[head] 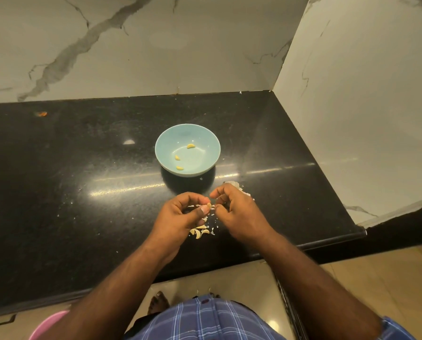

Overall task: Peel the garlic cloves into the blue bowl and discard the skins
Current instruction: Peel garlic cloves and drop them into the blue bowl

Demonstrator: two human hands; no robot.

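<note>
1. Currently 3 peeled cloves (190, 146) sit in the blue bowl (164, 141), frame centre.
2. Left hand (180, 217) pinches a clove (209, 205); right hand (234, 209) picks at its skin.
3. Unpeeled cloves (199, 233) and loose skins (239, 186) remain on the counter (82, 180), not yet discarded.

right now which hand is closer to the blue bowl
Right. The right hand sits just below the blue bowl's near rim, slightly to its right; the left hand, pinching a garlic clove, is a little further back toward the person.
</note>
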